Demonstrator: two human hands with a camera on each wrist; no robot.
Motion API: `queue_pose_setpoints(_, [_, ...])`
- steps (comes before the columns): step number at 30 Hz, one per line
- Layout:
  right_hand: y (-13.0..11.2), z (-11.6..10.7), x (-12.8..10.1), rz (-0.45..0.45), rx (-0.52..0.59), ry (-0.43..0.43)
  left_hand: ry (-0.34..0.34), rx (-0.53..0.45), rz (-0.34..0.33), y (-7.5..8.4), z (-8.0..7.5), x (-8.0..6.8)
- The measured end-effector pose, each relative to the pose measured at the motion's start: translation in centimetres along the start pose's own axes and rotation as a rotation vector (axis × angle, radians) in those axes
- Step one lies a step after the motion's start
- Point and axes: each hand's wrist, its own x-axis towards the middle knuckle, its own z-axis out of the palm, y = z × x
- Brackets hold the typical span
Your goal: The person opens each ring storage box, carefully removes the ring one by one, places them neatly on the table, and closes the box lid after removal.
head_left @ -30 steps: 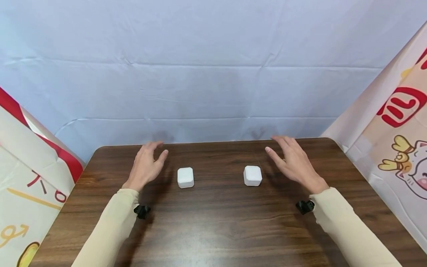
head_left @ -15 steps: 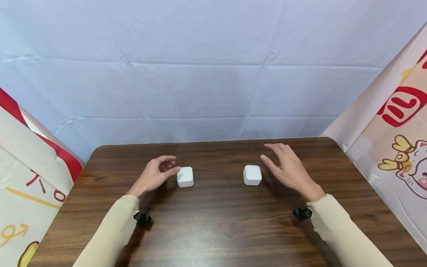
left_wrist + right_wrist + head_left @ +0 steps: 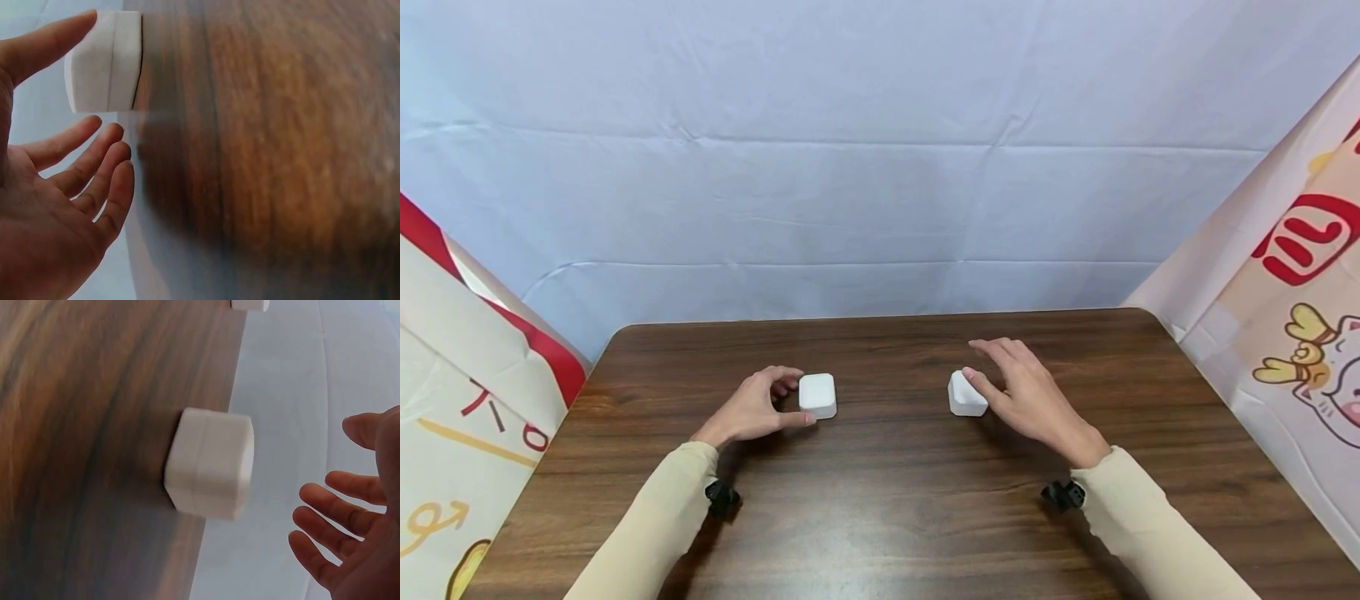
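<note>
2 small white rounded plastic cubes sit mid-way across the dark brown wooden table (image 3: 880, 517). The left hand (image 3: 752, 410), fingers loosely spread, has its thumb against the left cube (image 3: 817, 395); the right hand (image 3: 1026, 398), also relaxed, reaches the right cube (image 3: 964, 395). Each hand should probably close thumb and fingers squarely on opposite faces.

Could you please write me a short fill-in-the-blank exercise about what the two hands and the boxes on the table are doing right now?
1. Two small boxes, both ____ in colour, sit on the table.
2. The left hand has its thumb against the left box, and the fingers of the hand are ____.
3. The right hand reaches the right box with open ____.
4. The table top is dark ____.

Missing words: white; curled; fingers; wood
</note>
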Motion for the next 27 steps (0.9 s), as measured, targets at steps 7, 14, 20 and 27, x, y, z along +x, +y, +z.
queue_pose_setpoints(7, [-1.4,1.7,-0.3,-0.038,0.028,-0.029,-0.005,0.048,0.015,-0.1,0.6,0.2])
queue_pose_setpoints(14, [-2.6,3.1,-0.5,-0.06,0.042,-0.073,-0.004,0.068,0.012,-0.2,1.1,0.6])
queue_pose_setpoints(20, [-3.8,4.2,-0.3,-0.077,0.06,-0.103,0.0,0.059,0.003,-0.2,1.3,0.8])
queue_pose_setpoints(27, [-5.3,5.5,0.2,-0.105,0.07,-0.138,-0.001,0.039,-0.004,-0.2,1.2,1.0])
